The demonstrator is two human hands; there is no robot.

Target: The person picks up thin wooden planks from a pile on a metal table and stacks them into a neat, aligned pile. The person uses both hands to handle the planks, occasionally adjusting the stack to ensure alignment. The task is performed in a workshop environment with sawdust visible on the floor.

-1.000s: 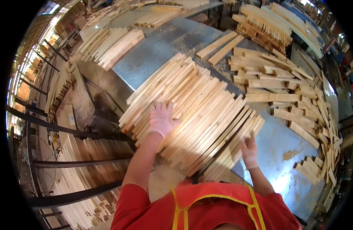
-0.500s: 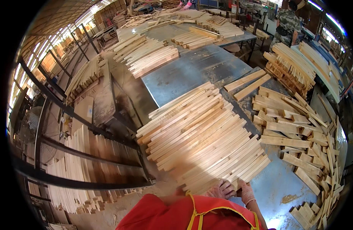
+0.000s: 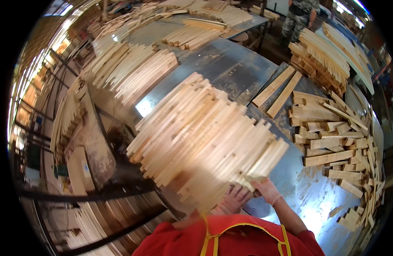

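A broad layer of pale wooden strips [image 3: 196, 136] lies side by side on the metal table before me. At its near right corner are both my hands, in light knit gloves. My left hand [image 3: 232, 199] rests on the near ends of the strips, fingers stretched out and a little apart. Beside it, my right hand [image 3: 266, 192] is closed round the near end of the rightmost wooden strips [image 3: 266, 160]. These sit slightly askew and raised against the others. Motion blur softens the strips, and the undersides of my right fingers are hidden.
Jumbled short wood pieces [image 3: 333, 145] cover the table's right side, near two loose boards [image 3: 275, 89]. More strips [image 3: 147, 74] lie on the far metal tabletop [image 3: 222, 64]. A dark metal rail [image 3: 89, 192] runs at left. A person in camouflage [image 3: 296, 19] stands far right.
My view has swung, shifting the scene. My right hand has moved onto the rightmost strips' ends, and those strips have lifted and skewed. My left hand's fingers have spread on the strips.
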